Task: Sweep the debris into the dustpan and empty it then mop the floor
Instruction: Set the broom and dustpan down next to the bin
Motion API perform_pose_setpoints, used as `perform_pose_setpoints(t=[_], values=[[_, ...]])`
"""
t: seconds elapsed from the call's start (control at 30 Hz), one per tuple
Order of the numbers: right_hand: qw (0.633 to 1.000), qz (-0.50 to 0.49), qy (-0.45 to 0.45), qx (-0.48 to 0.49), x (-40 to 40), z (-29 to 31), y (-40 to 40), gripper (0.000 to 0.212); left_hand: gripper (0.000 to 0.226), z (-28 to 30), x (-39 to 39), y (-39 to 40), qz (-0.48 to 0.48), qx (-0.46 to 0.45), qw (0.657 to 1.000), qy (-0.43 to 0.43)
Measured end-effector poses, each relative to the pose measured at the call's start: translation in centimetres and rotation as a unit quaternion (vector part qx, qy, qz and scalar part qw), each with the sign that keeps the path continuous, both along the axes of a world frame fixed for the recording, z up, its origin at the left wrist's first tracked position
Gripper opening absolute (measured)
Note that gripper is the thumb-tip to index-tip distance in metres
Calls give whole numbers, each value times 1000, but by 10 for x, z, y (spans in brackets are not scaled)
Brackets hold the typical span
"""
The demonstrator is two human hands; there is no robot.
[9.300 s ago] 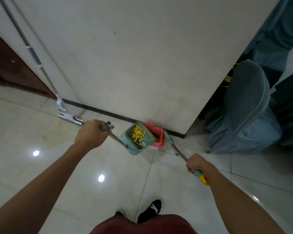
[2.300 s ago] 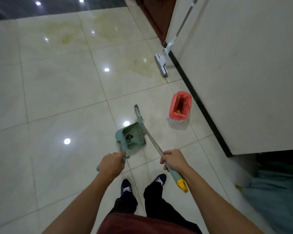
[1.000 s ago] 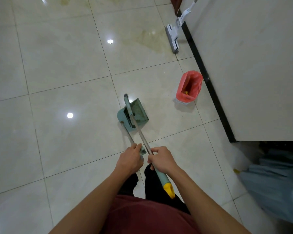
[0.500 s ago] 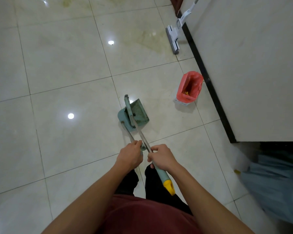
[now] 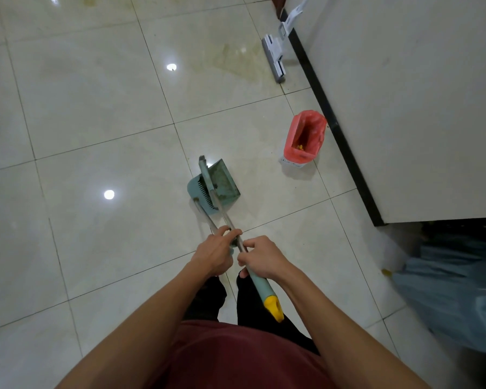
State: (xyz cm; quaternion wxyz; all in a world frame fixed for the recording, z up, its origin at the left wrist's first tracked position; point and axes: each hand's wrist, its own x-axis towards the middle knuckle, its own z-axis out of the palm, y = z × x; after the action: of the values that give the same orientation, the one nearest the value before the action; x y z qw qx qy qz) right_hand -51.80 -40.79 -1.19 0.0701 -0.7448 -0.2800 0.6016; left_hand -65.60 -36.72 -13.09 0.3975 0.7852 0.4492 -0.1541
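The left hand curls round the teal dustpan's thin metal handle; beside it, the right hand grips the metal-shafted, teal-gripped, yellow-capped broom. The teal plastic dustpan rests on the glossy cream tiled floor, broom head lying in it; near the wall, a red-lined bin and white flat mop.

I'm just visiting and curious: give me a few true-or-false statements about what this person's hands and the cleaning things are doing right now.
1. The dustpan is full of yellow debris. False: no yellow bits show in it; some lie in the red-lined bin.
2. The right hand grips the broom handle. True.
3. The mop lies beside the wall. True.
4. The left hand hangs idle. False: it holds the dustpan's handle.
5. The bin stands left of the dustpan. False: it stands to its right.
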Motion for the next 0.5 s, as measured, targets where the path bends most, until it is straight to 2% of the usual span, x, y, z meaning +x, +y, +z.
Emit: perform_pose_setpoints(t=[0.13,0.3,0.5], values=[[998,-57,40,10,7,-2,0,27,48,0,-1,7,-2,32,999,-16],[995,-54,-72,35,26,-16,-16,30,41,12,2,21,0,58,998,-10],[990,-5,-142,13,52,-19,-22,40,31,20,0,35,8,81,997,-6]])
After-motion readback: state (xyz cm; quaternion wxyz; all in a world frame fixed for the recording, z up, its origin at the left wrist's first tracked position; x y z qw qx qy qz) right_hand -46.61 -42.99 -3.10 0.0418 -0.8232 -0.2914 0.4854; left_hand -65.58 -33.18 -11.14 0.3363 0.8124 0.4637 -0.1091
